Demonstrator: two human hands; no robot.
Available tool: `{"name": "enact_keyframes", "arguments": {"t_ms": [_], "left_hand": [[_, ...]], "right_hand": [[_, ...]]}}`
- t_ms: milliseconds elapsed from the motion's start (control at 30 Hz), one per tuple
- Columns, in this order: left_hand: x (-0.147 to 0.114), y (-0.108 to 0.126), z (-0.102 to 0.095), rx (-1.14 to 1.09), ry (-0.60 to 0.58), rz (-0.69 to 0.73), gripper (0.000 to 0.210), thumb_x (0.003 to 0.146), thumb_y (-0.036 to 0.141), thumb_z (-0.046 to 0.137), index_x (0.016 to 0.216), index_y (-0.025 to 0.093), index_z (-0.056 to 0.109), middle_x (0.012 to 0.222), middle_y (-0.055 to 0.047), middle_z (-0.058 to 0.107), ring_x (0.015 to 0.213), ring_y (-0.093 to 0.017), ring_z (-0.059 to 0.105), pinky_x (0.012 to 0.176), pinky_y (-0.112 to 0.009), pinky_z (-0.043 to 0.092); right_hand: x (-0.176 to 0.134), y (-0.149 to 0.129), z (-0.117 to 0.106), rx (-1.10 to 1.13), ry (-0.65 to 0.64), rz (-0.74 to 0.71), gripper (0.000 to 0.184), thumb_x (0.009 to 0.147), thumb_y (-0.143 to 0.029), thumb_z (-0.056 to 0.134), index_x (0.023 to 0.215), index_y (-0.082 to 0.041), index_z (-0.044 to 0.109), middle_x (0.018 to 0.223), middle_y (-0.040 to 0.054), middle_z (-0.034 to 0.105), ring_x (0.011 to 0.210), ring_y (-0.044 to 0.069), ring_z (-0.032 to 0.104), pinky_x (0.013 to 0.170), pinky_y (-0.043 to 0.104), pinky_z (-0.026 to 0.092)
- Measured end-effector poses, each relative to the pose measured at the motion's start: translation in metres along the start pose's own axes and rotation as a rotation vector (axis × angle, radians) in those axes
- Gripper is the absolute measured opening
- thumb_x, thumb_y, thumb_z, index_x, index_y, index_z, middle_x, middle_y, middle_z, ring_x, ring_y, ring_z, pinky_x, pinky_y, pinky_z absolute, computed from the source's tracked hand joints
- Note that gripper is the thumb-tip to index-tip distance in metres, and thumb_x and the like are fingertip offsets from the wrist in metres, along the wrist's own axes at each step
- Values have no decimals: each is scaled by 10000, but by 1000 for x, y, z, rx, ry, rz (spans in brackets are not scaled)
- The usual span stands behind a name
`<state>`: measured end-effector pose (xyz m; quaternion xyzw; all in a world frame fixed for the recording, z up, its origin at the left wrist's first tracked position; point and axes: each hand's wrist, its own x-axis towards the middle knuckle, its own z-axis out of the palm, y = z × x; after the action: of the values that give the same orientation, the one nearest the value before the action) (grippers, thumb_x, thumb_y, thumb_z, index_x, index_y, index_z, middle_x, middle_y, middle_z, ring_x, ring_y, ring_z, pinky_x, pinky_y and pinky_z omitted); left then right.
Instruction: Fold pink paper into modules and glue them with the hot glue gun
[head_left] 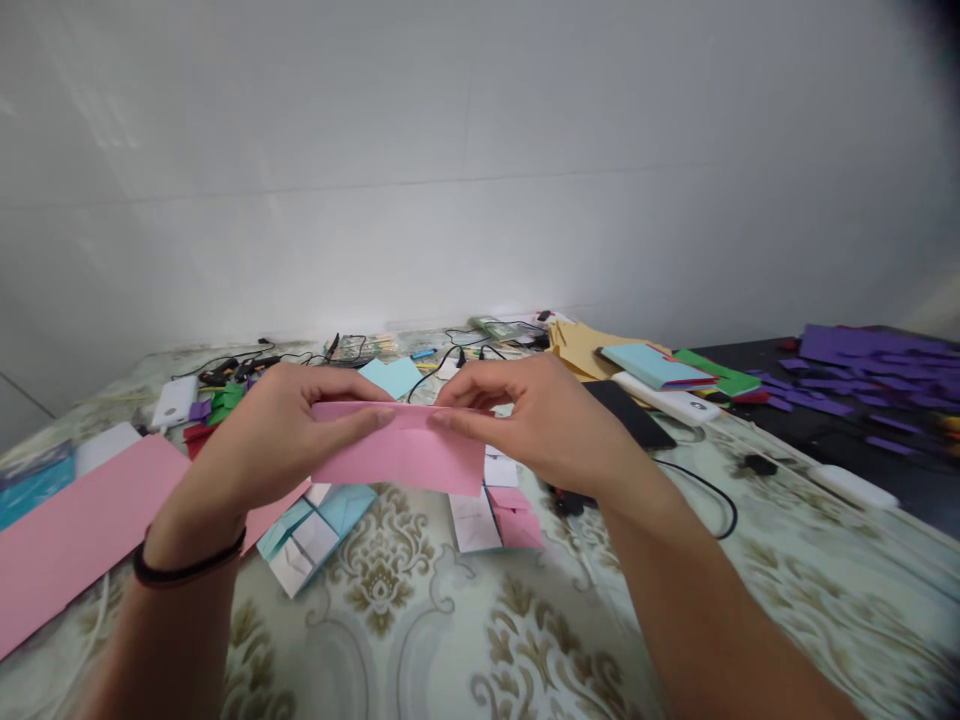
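Note:
A strip of pink paper [409, 457] is held up above the table between both my hands. My left hand [300, 425] pinches its upper left part, thumb on the near face. With thumb and fingers, my right hand [517, 415] grips the upper edge just right of the middle. The fingers behind the paper are partly hidden. Below it on the table lie a folded light-blue and white paper piece [315, 535] at left and a folded pink and white paper piece [480, 522] at right.
Large pink sheets [82, 540] lie at the left beside a blue packet [34, 490]. Light-blue papers [652, 364], tan sheets [589, 345] and a white power strip [667, 400] are at right. Purple paper strips [877, 360] cover a black surface [900, 480]. Cables cross the patterned tablecloth [390, 580].

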<state>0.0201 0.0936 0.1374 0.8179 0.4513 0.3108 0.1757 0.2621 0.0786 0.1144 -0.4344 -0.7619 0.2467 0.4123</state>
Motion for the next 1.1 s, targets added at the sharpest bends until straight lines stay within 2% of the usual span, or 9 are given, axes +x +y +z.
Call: {"name": "enact_keyframes", "arguments": {"t_ms": [133, 267, 400, 600, 867, 1100], "left_hand": [[2, 6, 5, -7, 51, -12, 161, 895, 359, 753, 846, 260, 870, 872, -4, 854, 817, -194, 779, 706, -216, 584], [1, 3, 3, -59, 74, -39, 140, 879, 373, 775, 860, 271, 870, 860, 17, 848, 814, -165, 767, 687, -182, 559], [0, -2, 0, -105, 67, -58, 106, 860, 369, 800, 849, 289, 868, 821, 34, 838, 789, -140, 755, 642, -151, 528], [3, -7, 1, -180, 60, -78, 120, 861, 388, 806, 868, 291, 876, 837, 18, 843, 784, -150, 757, 617, -162, 525], [1, -5, 0, -151, 47, -54, 90, 861, 369, 808, 865, 318, 882, 808, 33, 844, 779, -145, 765, 597, -149, 518], [4, 2, 8, -135, 90, 16, 107, 859, 286, 787, 809, 273, 881, 828, 24, 857, 781, -165, 791, 670, -177, 580]], "right_hand": [[0, 3, -2, 30, 22, 20, 199, 910, -384, 748, 833, -211, 809, 838, 26, 799, 753, 159, 693, 652, 262, 513], [0, 5, -5, -8, 10, 53, 307, 967, -451, 662, 873, -215, 835, 852, 37, 795, 736, 158, 653, 596, 264, 446], [0, 4, -6, -37, 41, 47, 271, 950, -427, 692, 855, -224, 844, 829, 30, 788, 711, 152, 623, 562, 263, 402], [-1, 1, -3, -38, 84, 21, 205, 928, -363, 719, 842, -240, 859, 804, 21, 794, 693, 151, 633, 568, 263, 422], [-2, -1, -3, -49, 94, 7, 186, 925, -323, 722, 813, -245, 849, 824, 10, 821, 718, 162, 681, 610, 271, 473], [-2, 0, -1, -66, 67, 8, 137, 906, -298, 746, 812, -228, 819, 815, 3, 813, 747, 167, 709, 650, 277, 513]]}}
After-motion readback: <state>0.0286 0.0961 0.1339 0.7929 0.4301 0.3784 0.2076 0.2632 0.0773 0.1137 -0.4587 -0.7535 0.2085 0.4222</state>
